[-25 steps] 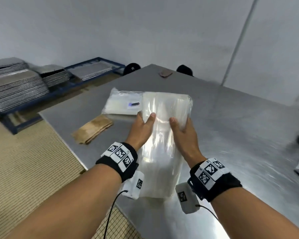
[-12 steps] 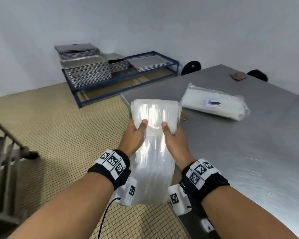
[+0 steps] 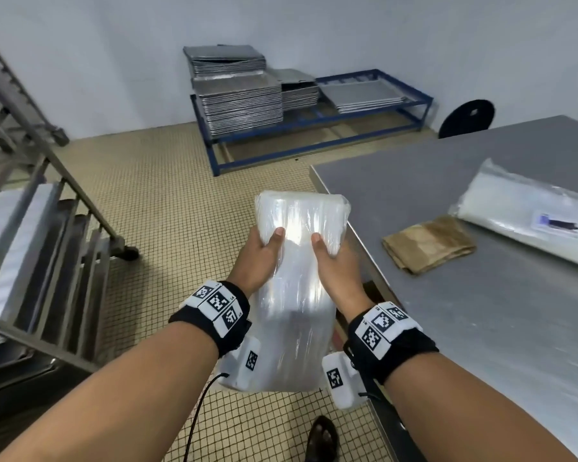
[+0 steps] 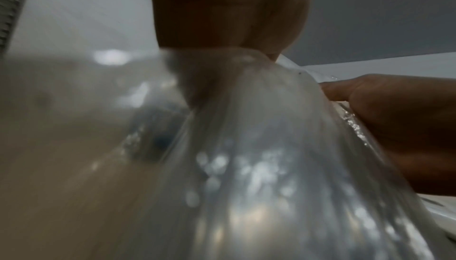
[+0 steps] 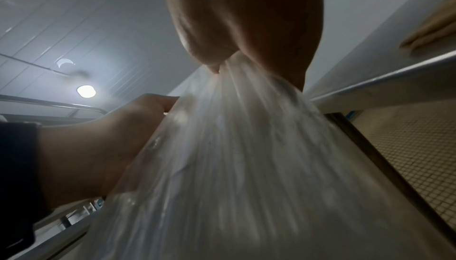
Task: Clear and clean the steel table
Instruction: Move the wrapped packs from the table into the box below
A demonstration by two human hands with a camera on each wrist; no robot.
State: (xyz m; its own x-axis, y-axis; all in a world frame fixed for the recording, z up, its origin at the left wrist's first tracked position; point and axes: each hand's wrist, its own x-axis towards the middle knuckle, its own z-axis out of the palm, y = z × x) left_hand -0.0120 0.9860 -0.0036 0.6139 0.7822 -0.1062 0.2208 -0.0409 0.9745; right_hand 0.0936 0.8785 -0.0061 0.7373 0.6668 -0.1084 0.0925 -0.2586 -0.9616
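Observation:
I hold a long clear plastic packet [image 3: 297, 295] with both hands, in the air over the tiled floor, left of the steel table [image 3: 481, 328]. My left hand [image 3: 261, 258] grips its left side, thumb on top. My right hand [image 3: 334, 261] grips its right side the same way. In the wrist views the packet [image 4: 271, 166] [image 5: 234, 157] fills the frame under each palm. On the table lie a second plastic packet [image 3: 528, 218] with a small label and a folded brown cloth [image 3: 427, 245].
A metal rack trolley [image 3: 40, 248] with trays stands at the left. A blue low frame [image 3: 314, 125] stacked with steel trays sits against the far wall. A black round disc [image 3: 466, 118] leans behind the table. My foot [image 3: 321, 441] shows on the tiled floor.
I have turned left with the packet, carrying it off the table to above the floor. The table and its other packet now lie to my right. My grip is unchanged.

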